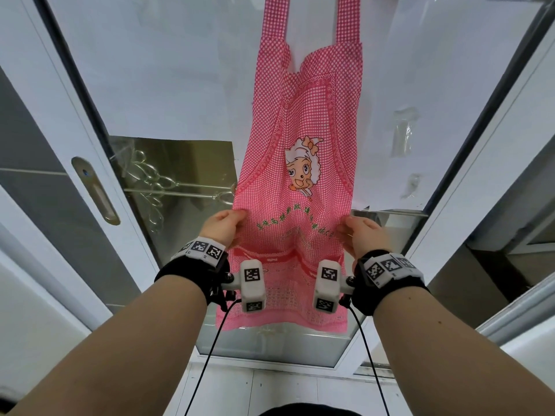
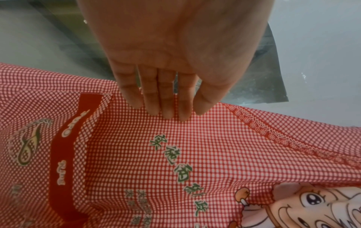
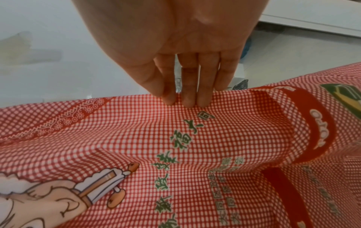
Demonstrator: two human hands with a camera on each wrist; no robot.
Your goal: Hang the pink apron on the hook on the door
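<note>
The pink checked apron [image 1: 303, 139] hangs by its neck strap against the white door [image 1: 180, 70] while the left hand [image 1: 223, 226] and right hand [image 1: 362, 234], fingers straight, touch its side edges.

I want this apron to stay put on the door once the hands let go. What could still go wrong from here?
1. The hook is out of frame above the straps, so how securely they sit cannot be checked; a downward tug might slip them off.
2. The left hand and right hand touch the pink apron at its side edges; uneven smoothing could leave it skewed.
3. The fabric is rippled near the right fingers, so creases may remain.
</note>
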